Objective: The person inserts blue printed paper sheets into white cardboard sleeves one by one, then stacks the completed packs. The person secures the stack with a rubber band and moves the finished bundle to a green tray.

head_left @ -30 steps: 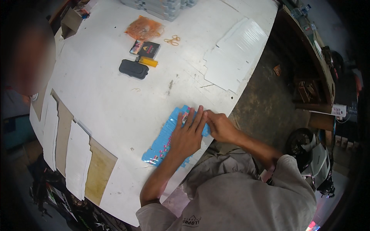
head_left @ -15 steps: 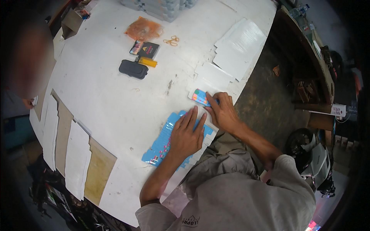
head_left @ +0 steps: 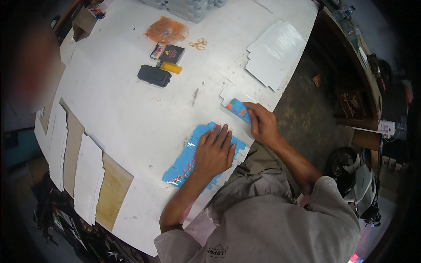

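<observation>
Blue printed card (head_left: 237,110) sits clamped between the thumb and fingers of the right hand (head_left: 264,125), at one o'clock from a blue stack (head_left: 179,170). The left hand (head_left: 215,153), fingers slightly apart, lies over that stack, hiding its middle. From there, white sheets (head_left: 277,55) lie at one, a black case (head_left: 153,76) at eleven, and near twelve an orange bag (head_left: 165,30), contents indistinct.

Setting appears a small workshop: broad white surface (head_left: 131,118) bearing blue die-cut card blanks (head_left: 180,160), stained dark floor (head_left: 298,103), parked motorcycle (head_left: 363,188).
</observation>
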The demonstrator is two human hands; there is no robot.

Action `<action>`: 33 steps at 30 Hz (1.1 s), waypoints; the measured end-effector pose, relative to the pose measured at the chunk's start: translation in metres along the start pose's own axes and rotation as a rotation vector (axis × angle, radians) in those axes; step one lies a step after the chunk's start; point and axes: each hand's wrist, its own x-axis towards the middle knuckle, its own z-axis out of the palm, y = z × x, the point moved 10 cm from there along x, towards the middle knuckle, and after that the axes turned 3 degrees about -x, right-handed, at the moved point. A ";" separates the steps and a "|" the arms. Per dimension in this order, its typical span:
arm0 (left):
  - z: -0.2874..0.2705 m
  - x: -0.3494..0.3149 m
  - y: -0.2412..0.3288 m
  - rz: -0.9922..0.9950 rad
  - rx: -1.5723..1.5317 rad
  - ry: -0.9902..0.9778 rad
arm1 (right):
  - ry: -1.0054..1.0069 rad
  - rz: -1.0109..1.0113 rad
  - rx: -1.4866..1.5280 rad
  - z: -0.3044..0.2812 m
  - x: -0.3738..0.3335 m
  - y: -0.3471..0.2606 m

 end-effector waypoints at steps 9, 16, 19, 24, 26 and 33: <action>-0.005 0.008 0.014 0.048 0.214 -0.140 | -0.318 0.220 0.135 0.038 -0.020 -0.027; -0.011 0.011 0.012 0.011 -0.052 -0.092 | 0.427 -0.211 -0.337 -0.064 0.061 0.029; 0.002 0.007 0.007 -0.015 -0.001 -0.093 | 0.197 -0.158 -0.038 -0.035 0.032 0.012; -0.005 0.009 0.008 -0.033 0.014 -0.072 | 0.164 -0.215 -0.262 -0.015 0.019 -0.033; -0.011 0.011 0.013 -0.005 0.126 -0.077 | -0.140 0.018 0.072 0.007 -0.005 -0.039; -0.010 0.014 0.008 -0.009 -0.008 -0.096 | 0.481 -0.115 -0.531 -0.065 0.054 0.002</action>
